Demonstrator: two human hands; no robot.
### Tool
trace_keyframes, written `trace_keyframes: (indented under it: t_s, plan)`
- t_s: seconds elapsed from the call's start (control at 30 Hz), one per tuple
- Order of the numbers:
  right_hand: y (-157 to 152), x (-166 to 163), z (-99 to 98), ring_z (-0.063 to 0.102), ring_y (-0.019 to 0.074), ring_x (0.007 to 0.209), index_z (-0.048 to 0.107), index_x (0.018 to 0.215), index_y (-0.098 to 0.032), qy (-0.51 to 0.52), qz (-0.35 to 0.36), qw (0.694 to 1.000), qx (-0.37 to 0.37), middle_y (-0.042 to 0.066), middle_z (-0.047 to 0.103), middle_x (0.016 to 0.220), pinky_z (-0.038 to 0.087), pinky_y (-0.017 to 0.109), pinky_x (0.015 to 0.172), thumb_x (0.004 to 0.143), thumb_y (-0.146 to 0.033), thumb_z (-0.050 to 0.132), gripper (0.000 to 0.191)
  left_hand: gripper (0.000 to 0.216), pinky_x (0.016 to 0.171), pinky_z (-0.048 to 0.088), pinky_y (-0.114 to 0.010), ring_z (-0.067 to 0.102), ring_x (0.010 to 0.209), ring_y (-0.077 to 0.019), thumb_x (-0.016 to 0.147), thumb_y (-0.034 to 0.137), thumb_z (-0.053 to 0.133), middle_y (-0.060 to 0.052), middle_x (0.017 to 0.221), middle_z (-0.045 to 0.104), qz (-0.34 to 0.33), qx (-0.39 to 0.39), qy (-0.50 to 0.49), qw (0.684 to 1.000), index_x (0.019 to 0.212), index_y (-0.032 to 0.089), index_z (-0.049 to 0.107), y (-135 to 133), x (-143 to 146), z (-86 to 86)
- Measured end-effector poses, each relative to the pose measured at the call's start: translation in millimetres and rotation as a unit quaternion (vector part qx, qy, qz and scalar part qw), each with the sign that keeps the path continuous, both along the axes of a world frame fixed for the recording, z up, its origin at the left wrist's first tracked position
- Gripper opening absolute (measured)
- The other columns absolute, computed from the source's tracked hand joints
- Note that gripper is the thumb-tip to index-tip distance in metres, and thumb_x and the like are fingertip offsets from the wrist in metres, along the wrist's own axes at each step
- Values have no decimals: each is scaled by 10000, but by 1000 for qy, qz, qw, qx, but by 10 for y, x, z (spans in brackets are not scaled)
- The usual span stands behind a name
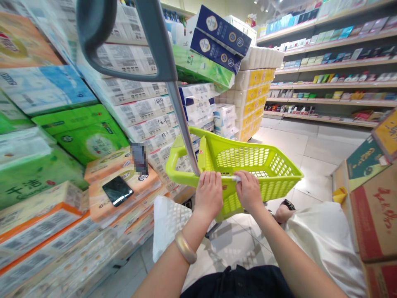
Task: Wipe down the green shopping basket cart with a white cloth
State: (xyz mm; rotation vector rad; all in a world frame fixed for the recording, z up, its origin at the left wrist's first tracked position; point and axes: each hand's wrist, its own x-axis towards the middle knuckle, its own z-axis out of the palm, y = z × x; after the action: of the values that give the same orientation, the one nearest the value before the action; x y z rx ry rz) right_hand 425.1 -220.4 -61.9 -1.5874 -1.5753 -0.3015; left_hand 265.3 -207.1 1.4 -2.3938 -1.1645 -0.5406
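With our left hand (209,194) and right hand (249,192), we grip the near rim (182,178) of the green basket (277,186), beside the stacked packs (145,109); keeping our 2 holds even helps steady it.

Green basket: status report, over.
Left hand curled over near rim of basket. Right hand at same rim, exact hold unclear. Basket upright. Grey pull handle slants up beside left hand.
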Motion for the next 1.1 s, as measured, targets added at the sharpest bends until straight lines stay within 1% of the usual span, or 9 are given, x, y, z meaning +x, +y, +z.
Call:
trace_keyframes:
  t_s: [0.1,0.27,0.33,0.47,0.6,0.7,0.87,1.0,1.1]
  plan:
    - [0,-7,7,517,233,1031,596,1075,-190,22,-25,999,0,90,619,1075,361,374,939,832,-112,421,310,421,1077,324,-434,505,1108,-275,825,212,505,-139,1086,596,6,0,-6,1000,1223,78,533,-6,20,-6]
    - [103,-406,155,530,215,1034,598,1071,-180,44,35,998,17,90,630,1074,369,351,939,829,-93,405,321,366,1073,322,-423,505,1100,-272,882,231,458,-131,1079,602,12,20,-11,1000,1200,76,554,5,30,-24]
    - [122,-464,172,535,211,1036,592,1090,-182,41,49,998,18,86,635,1081,367,345,942,839,-102,408,321,365,1074,320,-422,507,1096,-268,895,233,442,-133,1085,602,9,28,-12,1000,1203,71,551,13,18,-30]
    - [70,-224,73,525,210,1076,573,1147,-182,-2,56,998,10,85,623,1126,356,344,962,846,-112,417,346,411,1076,323,-426,499,1121,-278,849,208,485,-141,1104,596,4,17,-9,1000,1231,63,532,21,-3,-33]
    - [17,21,-11,519,229,1057,588,1107,-186,0,4,1000,-4,89,621,1099,359,363,951,833,-111,418,331,441,1079,325,-433,495,1128,-287,829,218,507,-145,1100,595,-1,8,-15,1000,1238,56,527,17,17,-35]
    - [47,-94,44,524,226,1027,601,1061,-193,29,-3,999,-13,82,628,1061,364,360,931,801,-88,423,332,428,1078,327,-438,493,1127,-285,829,213,500,-146,1095,596,3,10,-24,1000,1227,58,533,17,38,-45]
    - [113,-396,177,531,207,1029,600,1080,-193,38,46,998,-13,76,633,1071,364,338,932,784,-73,425,364,382,1063,339,-437,500,1111,-272,864,202,458,-136,1087,605,4,26,-27,999,1213,75,544,29,23,-53]
    - [56,-188,119,533,202,1046,587,1113,-200,10,62,998,-21,61,631,1103,363,328,934,815,-98,440,348,400,1067,337,-432,503,1110,-273,846,198,474,-135,1089,605,0,21,-25,999,1220,72,541,27,-3,-41]
    - [3,25,52,528,222,1022,601,1076,-201,6,9,999,-37,69,630,1079,364,347,921,821,-111,447,311,420,1072,331,-436,502,1119,-282,825,204,497,-144,1101,600,-1,14,-28,1000,1219,65,543,18,11,-36]
